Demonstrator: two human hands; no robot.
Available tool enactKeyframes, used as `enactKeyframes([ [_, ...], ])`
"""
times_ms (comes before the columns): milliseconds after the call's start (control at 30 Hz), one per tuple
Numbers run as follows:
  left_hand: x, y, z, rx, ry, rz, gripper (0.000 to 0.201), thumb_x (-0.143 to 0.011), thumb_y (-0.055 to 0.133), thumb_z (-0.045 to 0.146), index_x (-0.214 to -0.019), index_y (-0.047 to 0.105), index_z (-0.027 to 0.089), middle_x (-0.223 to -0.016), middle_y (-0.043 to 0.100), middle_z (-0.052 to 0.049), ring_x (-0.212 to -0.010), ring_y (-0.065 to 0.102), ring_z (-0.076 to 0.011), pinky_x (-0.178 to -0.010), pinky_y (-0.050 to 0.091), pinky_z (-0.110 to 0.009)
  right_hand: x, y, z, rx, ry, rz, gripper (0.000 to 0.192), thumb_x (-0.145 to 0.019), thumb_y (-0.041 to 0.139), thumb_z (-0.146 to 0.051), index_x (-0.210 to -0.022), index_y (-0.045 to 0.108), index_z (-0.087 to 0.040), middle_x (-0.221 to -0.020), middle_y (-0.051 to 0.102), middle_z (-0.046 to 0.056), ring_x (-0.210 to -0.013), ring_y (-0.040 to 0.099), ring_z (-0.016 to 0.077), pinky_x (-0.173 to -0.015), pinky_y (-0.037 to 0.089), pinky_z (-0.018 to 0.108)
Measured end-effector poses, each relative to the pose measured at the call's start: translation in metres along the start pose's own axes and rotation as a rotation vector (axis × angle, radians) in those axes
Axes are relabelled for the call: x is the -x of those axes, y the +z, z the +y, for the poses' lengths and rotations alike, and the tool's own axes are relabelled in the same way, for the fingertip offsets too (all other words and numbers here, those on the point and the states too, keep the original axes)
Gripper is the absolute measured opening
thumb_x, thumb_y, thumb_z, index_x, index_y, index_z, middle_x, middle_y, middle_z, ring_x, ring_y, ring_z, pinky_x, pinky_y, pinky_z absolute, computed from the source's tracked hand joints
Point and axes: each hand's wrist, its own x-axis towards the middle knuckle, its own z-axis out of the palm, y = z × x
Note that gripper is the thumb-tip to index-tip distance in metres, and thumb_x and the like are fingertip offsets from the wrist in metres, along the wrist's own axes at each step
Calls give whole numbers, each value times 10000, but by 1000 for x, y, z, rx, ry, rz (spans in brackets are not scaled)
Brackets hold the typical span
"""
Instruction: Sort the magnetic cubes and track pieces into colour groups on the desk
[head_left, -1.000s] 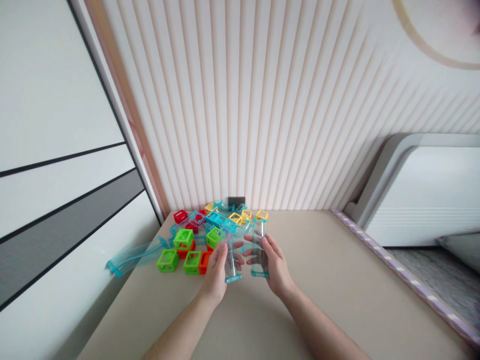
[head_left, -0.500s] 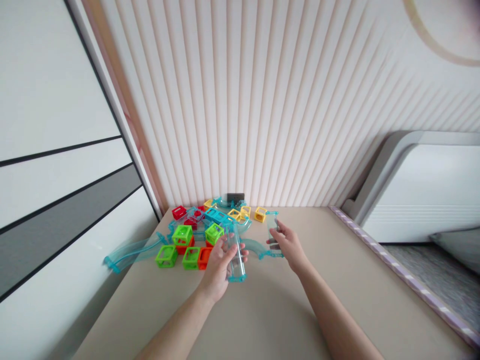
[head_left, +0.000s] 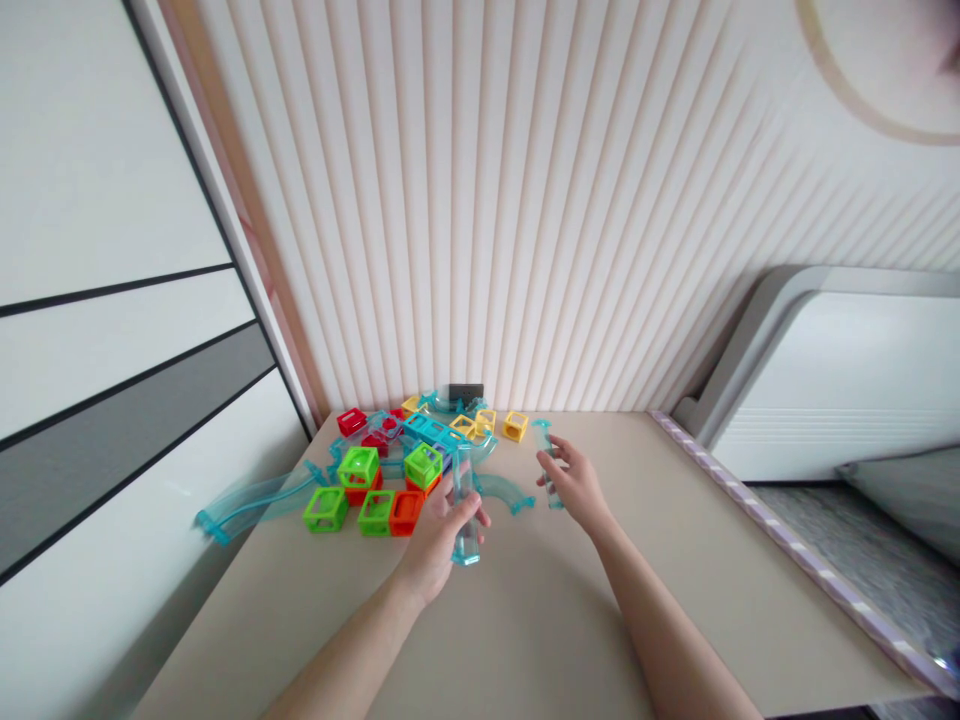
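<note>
My left hand [head_left: 439, 530] is closed round a clear track piece [head_left: 466, 545] with blue-green ends, tilted with its near end low over the table. To the right, my right hand [head_left: 576, 480] pinches a second clear track piece [head_left: 550, 492], held upright and turned nearly edge-on. Just left of my left hand are an orange cube frame [head_left: 406, 513] and a green cube frame [head_left: 376, 513], side by side. Another green cube frame [head_left: 424, 465] sits raised behind it. Between my hands a curved clear track [head_left: 506, 492] lies on the table.
Red cube frames [head_left: 351, 422], yellow cube frames [head_left: 515, 426] and a row of blue frames [head_left: 435, 431] lie towards the ribbed wall. A long clear track [head_left: 259, 503] sticks out past the table's left edge. A dark box [head_left: 466, 392] stands at the back.
The piece in my right hand has turned from broadside to nearly edge-on. My left hand's piece has turned slightly too. The whole view has shifted a little.
</note>
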Motion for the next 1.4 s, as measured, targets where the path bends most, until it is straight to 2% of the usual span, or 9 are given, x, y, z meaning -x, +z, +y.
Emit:
enactKeyframes([
  [133,1,0,-2,-76,-10,-10,713,-803,750,461,-1411,408,311,-805,593,56,-511,607,-108,-482,485,-236,9,6,-11,-96,-39,-73,614,-840,612,-534,-1314,531,-152,-1080,694,110,-629,703,165,-489,517,260],
  [267,1,0,-6,-87,-37,17,692,-772,783,451,-1354,451,278,-812,596,52,-559,616,-112,-521,504,-249,12,5,-12,77,-130,-37,575,-858,604,-512,-1337,551,-198,-1079,714,69,-636,678,150,-538,517,269],
  [467,1,3,-5,84,-79,6,739,-781,789,375,-1401,408,245,-906,688,-17,-805,712,-187,-732,551,-307,14,3,-14,502,-228,138,422,-871,608,-435,-1261,586,-275,-1118,736,16,-745,687,170,-738,528,325],
  [600,4,4,-2,164,-111,-50,738,-783,805,318,-1400,404,273,-1146,699,-83,-1011,715,-255,-913,543,-399,14,1,-13,521,-248,153,409,-891,574,-435,-1253,602,-247,-1092,735,37,-779,697,181,-737,519,315],
  [867,7,4,-1,153,-92,-106,693,-805,804,320,-1343,366,328,-1291,656,-101,-1079,697,-257,-952,524,-411,9,-6,-10,571,-272,189,433,-899,547,-419,-1263,627,-198,-1106,714,70,-838,681,190,-804,507,315],
  [967,7,3,-1,126,-94,-113,657,-816,794,324,-1313,364,319,-1264,670,-96,-1035,710,-237,-963,516,-424,0,-27,-4,697,-129,204,423,-901,547,-419,-1260,638,-214,-1106,737,71,-894,695,216,-785,495,305],
  [1133,8,3,-6,62,-110,-151,586,-853,752,337,-1283,355,304,-1230,676,-84,-997,714,-218,-940,529,-409,-13,-91,15,1018,115,216,352,-940,476,-437,-1148,694,-255,-1002,756,79,-948,695,257,-725,461,296],
  [1267,10,6,-9,23,-140,-181,546,-858,744,349,-1253,372,291,-1236,664,-83,-1017,705,-226,-941,534,-412,-14,-133,28,1092,194,220,315,-927,497,-403,-1079,712,-230,-963,748,102,-906,698,256,-707,453,293],
  [1400,11,6,-12,-15,-177,-204,538,-865,737,349,-1256,371,304,-1265,652,-78,-1036,699,-229,-943,533,-408,-13,-153,39,1140,216,231,308,-920,505,-373,-1092,705,-212,-1083,722,118,-967,683,252,-731,458,292],
])
